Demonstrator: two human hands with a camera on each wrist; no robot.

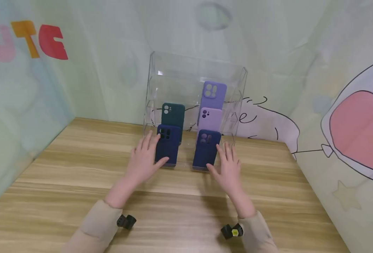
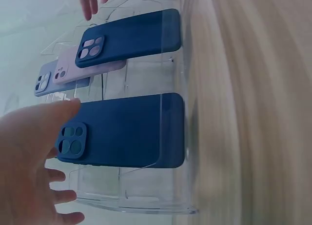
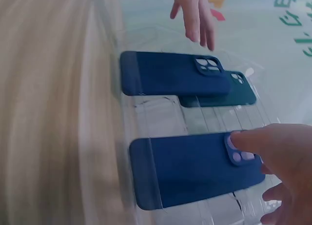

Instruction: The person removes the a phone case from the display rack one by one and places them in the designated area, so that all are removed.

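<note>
A clear stepped display stand (image 1: 180, 75) holds several phone cases. In its lowest tier lean two navy phone cases, one left (image 1: 168, 146) and one right (image 1: 206, 151). Behind the left one is a dark green case (image 1: 176, 114); behind the right one rise a pink-lilac case (image 1: 211, 119) and a purple case (image 1: 218, 100). My left hand (image 1: 142, 158) is at the left navy case, thumb and fingers spread about its outer side. With fingers spread likewise, my right hand (image 1: 229, 170) is beside the right navy case; in the right wrist view its thumb (image 3: 253, 141) overlaps the camera cutout.
The stand is on a wood-grain table (image 1: 174, 218), close to a printed cloth backdrop (image 1: 110, 70) that runs along the back and sides. Black wrist cameras (image 1: 126, 222) are on both sleeves.
</note>
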